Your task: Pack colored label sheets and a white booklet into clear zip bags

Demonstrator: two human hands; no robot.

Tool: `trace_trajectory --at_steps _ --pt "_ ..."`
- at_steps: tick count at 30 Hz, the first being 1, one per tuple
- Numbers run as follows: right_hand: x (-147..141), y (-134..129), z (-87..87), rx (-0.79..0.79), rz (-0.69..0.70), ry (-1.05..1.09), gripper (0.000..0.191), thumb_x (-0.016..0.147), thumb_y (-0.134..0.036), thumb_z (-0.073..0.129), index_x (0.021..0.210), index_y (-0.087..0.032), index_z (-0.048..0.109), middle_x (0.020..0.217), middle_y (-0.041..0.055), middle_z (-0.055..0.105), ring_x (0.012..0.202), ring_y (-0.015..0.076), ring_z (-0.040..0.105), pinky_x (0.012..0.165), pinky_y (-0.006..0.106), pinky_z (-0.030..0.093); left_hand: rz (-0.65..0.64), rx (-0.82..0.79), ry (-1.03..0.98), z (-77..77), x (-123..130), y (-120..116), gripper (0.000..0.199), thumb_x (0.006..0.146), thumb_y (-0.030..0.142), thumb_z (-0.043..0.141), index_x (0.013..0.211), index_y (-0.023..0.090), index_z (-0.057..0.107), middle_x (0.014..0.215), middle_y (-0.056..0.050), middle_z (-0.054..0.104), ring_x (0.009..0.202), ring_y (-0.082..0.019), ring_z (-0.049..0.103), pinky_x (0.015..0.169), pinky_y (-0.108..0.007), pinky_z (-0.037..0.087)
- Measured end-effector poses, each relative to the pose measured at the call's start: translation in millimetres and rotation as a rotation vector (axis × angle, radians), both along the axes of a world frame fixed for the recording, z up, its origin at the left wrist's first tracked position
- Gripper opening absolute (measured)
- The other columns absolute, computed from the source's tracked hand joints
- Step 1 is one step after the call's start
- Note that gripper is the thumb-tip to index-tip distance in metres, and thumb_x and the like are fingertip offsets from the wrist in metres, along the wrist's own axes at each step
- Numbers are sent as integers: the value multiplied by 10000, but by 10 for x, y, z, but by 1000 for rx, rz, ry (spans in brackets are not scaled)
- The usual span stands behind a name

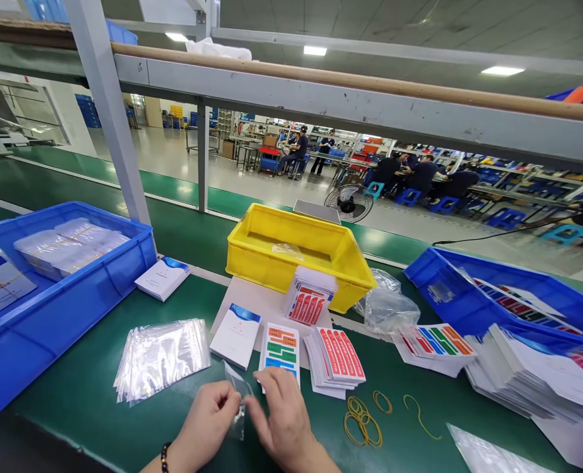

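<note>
My left hand (213, 415), a beaded bracelet at its wrist, pinches a small clear plastic bag (240, 387). To its right, my right hand (285, 412) has its thumb apart from the fingers. Those fingertips rest on the lower edge of a sticker sheet (280, 345) with orange, green and blue shapes; the thumb is beside the bag. Just beyond my hands lies a stack of white booklets (236, 335) with blue tops. A fanned pile of clear bags (165, 358) is at the left. Red-and-white sticker sheets (339, 355) sit to the right.
A yellow bin (261, 266) stands behind the sheets, with a blue bin (118, 269) at left and another blue bin (432, 289) at right. Rubber bands (363, 420) and booklet stacks (522, 374) lie rightward. Above runs a shelf beam (321, 98). People sit farther off.
</note>
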State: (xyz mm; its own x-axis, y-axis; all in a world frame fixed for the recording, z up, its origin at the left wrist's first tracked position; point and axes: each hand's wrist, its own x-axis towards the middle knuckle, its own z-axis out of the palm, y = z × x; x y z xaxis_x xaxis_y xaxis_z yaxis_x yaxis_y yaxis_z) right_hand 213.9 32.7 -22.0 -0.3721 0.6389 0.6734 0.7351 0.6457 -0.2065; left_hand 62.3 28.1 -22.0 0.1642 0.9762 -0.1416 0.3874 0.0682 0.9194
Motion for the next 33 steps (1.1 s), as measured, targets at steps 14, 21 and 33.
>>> trace_trajectory --at_steps 14,21,33 --pt "237 -30 388 -666 385 -47 121 846 -166 478 763 -207 555 701 -4 598 632 129 551 584 214 422 -503 565 282 489 -536 44 175 798 129 494 779 244 625 736 -24 627 791 -201 537 930 -372 355" --pt "-34 293 78 -506 203 -96 80 824 -147 514 809 -194 578 809 26 596 761 168 543 689 284 427 -404 211 271 197 -566 48 189 812 214 482 651 206 580 650 16 546 619 -148 464 585 -237 319" --pt "-250 451 -329 -265 -8 -158 90 713 -88 521 708 -163 570 718 50 563 703 193 486 654 321 359 -127 -314 -311 -252 -432 61 655 693 771 353 664 148 553 418 64 408 382 -79 327 411 -205 247"
